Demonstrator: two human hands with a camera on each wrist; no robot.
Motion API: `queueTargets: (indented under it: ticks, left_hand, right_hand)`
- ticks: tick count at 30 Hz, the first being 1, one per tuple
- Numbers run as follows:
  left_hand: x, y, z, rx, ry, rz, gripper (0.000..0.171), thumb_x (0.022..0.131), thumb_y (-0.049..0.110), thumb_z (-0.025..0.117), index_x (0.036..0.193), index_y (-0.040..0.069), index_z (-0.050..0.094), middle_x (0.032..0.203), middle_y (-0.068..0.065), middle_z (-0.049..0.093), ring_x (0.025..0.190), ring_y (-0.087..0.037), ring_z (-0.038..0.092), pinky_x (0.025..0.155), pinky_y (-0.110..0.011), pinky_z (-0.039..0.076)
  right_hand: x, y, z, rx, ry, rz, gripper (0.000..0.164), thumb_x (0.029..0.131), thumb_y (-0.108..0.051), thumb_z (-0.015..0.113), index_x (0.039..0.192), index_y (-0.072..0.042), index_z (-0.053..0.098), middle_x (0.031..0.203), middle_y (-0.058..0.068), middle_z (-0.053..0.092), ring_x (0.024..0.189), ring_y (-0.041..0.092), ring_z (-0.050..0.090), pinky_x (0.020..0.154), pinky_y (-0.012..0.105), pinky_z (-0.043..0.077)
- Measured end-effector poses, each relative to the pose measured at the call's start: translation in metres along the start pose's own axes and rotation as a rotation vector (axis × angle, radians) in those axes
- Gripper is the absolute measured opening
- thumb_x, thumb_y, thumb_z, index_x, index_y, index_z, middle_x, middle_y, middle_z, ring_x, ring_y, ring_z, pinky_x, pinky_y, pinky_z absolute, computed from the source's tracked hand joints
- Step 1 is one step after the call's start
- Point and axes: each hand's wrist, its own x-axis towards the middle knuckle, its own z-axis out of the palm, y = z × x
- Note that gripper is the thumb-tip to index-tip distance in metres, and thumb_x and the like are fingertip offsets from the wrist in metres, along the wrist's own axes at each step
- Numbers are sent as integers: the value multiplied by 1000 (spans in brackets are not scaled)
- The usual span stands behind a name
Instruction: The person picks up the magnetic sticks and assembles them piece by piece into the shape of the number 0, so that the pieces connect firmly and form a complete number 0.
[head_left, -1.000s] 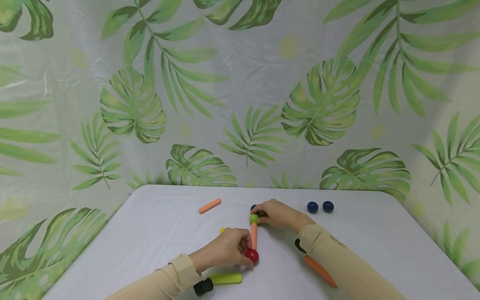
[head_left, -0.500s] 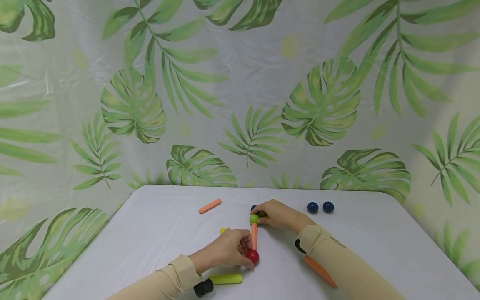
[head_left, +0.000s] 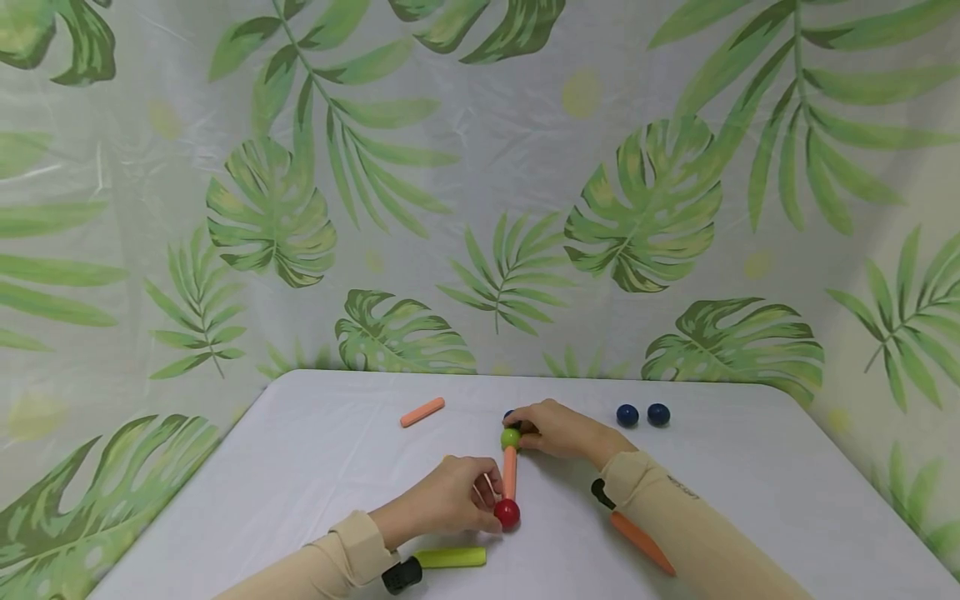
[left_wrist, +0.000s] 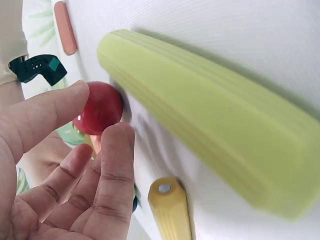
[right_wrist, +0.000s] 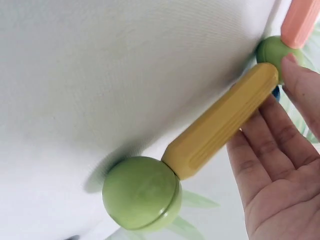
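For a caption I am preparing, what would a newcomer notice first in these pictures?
Probably the glossy red ball at the left hand. A pink stick runs from it to a green ball at the right hand. Behind the white table, a pale backdrop shows big green leaves.

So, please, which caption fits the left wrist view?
The left hand pinches a red ball; a light-green stick lies nearby.

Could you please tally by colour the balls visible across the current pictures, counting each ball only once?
Glossy red ball: 1
Glossy dark blue balls: 3, one partly hidden beside the right hand
Glossy green balls: 2, both showing in the right wrist view
Total visible: 6
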Motion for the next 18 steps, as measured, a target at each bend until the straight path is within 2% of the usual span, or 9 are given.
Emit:
queueTargets:
  ticks: [5,11,15,18]
  left_hand:
    - [-6,0,-5,55,18,41,30,80,4,92,99,5,69,87,-3,72,75,-7,66,71,-21,55]
    - [-11,-1,-9,95,22,74,28,79,4,93,97,6,71,85,-3,72,74,-5,64,70,-21,55]
    - [-17,-2,-13,138,15,83,27,79,5,93,97,6,73,85,-3,73,74,-5,62,70,-19,54]
    - [-22,-3,-15,169,3,71,25,80,6,94,97,7,75,84,-2,72,76,-8,62,70,-19,53]
  right_hand:
    - [-5,-4,-6,12,8,16,35,102,-10,73,137,-4,70,121,11,78,113,28,74,101,46,60]
    - [-11,-9,-13,3,0,28,35,102,-11,73,137,-5,71,131,12,75,121,35,71,104,50,58]
    - [-16,-15,-16,-27,9,2,32,101,-12,75,132,-7,73,121,11,76,113,31,72,100,46,60]
    - [-22,-21,-17,-23,8,-9,28,101,-12,76,128,-8,75,108,4,75,102,20,70,95,42,60]
